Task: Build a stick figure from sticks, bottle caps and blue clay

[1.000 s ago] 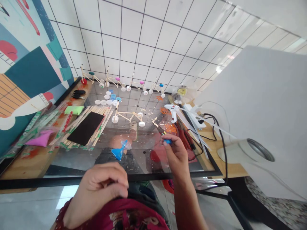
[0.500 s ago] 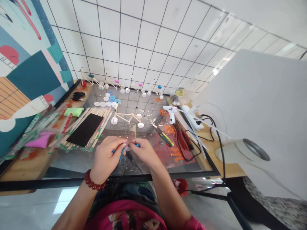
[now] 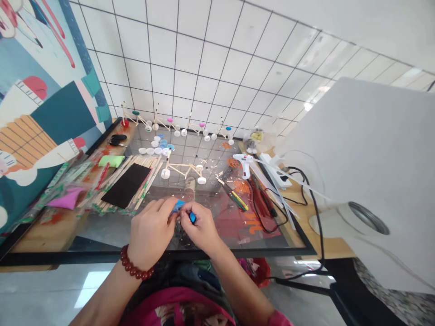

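Two blue plastic bits [image 3: 178,207] are being pinched tightly between the narrowly curled fingers of the left hand [image 3: 152,233] and the right hand [image 3: 199,228], hovering over the smooth glass tabletop [image 3: 102,242] just inside its black frame [image 3: 84,258], with open glass stretching toward the white-wheeled stick model [image 3: 183,171].

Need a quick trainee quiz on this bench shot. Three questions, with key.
1. Multiple choice: the small piece held by the left hand and right hand is mainly: A blue, B pink, C black.
2. True or false: in the head view, the hot glue gun lies to the right of the black sheet.
3. Which wrist wears the red bead bracelet?

Key: 1 A; 2 True; 3 Left.
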{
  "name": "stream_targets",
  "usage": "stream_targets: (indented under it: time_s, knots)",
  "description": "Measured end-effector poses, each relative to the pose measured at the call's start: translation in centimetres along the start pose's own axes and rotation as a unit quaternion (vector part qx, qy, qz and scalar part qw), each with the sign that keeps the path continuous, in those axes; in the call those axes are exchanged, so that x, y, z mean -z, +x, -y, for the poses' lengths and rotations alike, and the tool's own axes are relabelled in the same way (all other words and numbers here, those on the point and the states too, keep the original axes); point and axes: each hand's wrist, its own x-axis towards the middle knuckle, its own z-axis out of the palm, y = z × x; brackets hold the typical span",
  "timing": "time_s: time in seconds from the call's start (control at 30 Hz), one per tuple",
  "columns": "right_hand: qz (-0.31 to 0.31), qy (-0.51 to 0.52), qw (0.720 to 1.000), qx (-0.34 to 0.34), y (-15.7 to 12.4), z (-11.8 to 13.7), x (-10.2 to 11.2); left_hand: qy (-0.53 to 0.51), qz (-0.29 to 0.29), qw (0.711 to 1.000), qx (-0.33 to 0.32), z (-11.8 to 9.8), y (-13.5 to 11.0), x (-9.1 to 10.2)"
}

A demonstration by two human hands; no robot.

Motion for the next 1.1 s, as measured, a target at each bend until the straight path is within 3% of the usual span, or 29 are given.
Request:
stream_targets:
  time_s: [0.1, 0.2, 0.33, 0.47, 0.57, 0.63, 0.8, 0.87, 0.97, 1.1]
  knots:
    - [-0.016, -0.015, 0.999, 0.025, -0.3, 0.0, 0.1, -0.044, -0.010, 0.998, 0.044, 0.4, 0.0, -0.9]
    - [-0.012, -0.022, 0.998, 0.057, -0.5, -0.2, 0.0, -0.072, 0.072, 0.992, 0.079, 0.7, 0.4, -2.0]
    - [-0.031, -0.033, 0.999, -0.003, -0.3, -0.6, -0.2, -0.162, 0.108, 0.972, 0.133, 1.2, 1.0, -3.3]
    - [-0.061, -0.017, 0.996, -0.062, -0.1, -1.0, -0.1, -0.402, 0.113, 0.892, 0.172, 1.9, 0.7, -3.5]
    - [-0.066, -0.013, 0.995, -0.067, -0.2, -1.0, 0.1, -0.470, 0.119, 0.847, 0.216, 2.2, 0.3, -3.2]
    - [-0.065, -0.016, 0.996, -0.059, -0.2, -0.9, 0.1, -0.446, 0.103, 0.862, 0.219, 2.1, 0.2, -3.0]
    - [-0.035, -0.030, 0.999, 0.004, -0.6, -0.4, 0.0, -0.236, 0.049, 0.960, 0.141, 1.2, 0.2, -2.8]
    - [-0.022, -0.035, 0.999, 0.024, -0.6, -0.5, -0.1, -0.168, 0.056, 0.975, 0.137, 0.9, 0.3, -2.8]
    - [-0.041, -0.043, 0.998, -0.004, -0.6, -0.7, -0.1, -0.197, 0.087, 0.965, 0.152, 1.0, 0.5, -2.9]
    - [-0.077, -0.017, 0.995, -0.059, -0.5, -0.8, 0.2, -0.407, 0.169, 0.880, 0.180, 1.6, 0.1, -3.0]
